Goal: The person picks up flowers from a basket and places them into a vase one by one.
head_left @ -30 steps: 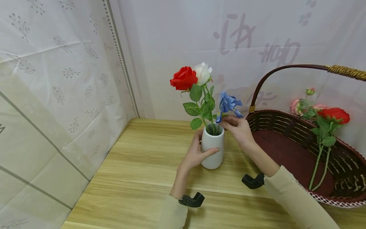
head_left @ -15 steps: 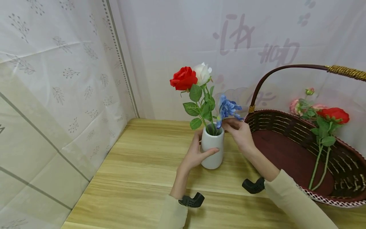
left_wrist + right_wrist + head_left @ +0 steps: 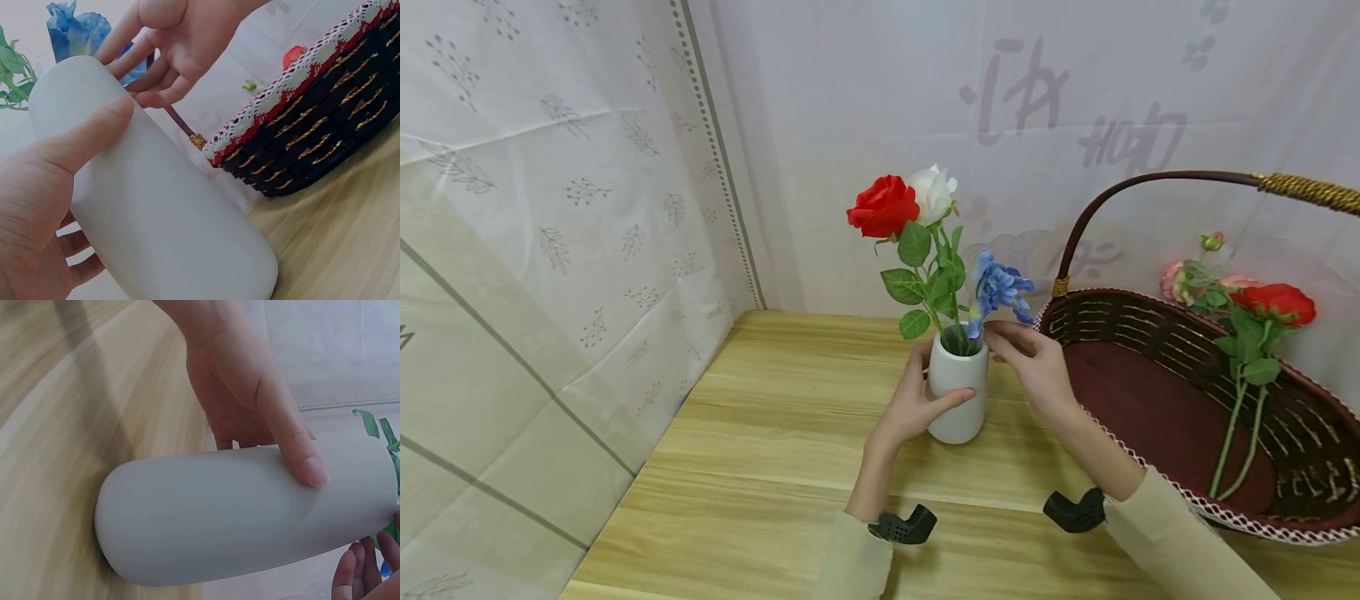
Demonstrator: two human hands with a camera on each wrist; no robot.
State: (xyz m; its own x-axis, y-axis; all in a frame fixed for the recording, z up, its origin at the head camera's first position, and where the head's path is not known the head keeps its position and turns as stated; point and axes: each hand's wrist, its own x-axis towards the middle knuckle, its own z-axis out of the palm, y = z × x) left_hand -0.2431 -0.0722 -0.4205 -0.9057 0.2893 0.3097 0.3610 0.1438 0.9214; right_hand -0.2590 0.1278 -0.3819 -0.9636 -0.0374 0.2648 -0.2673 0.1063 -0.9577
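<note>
In the head view my left hand (image 3: 913, 404) holds the white vase (image 3: 957, 408), which stands on the wooden table. Its thumb lies across the front, with the fingers round the far side. A red rose (image 3: 883, 206) and a white rose (image 3: 932, 196) rise out of the vase. A blue flower (image 3: 1000, 287) leans over the right of its rim. Thumb and fingertips of my right hand (image 3: 1037, 367) pinch at the base of this flower, beside the rim. Petals and rim partly hide that contact, also in the left wrist view, where blue petals (image 3: 78, 31) show behind the vase.
To the right stands a dark woven basket (image 3: 1135, 408) with a lace rim and an arched handle (image 3: 1093, 204). Another red flower (image 3: 1273, 304) and pink flowers (image 3: 1176, 279) lean against its far side. Patterned curtains (image 3: 587, 208) hang behind and to the left.
My right hand has come down with the blue flower, which sits lower by the rim and has turned slightly. The left hand and the vase have stayed in place.
</note>
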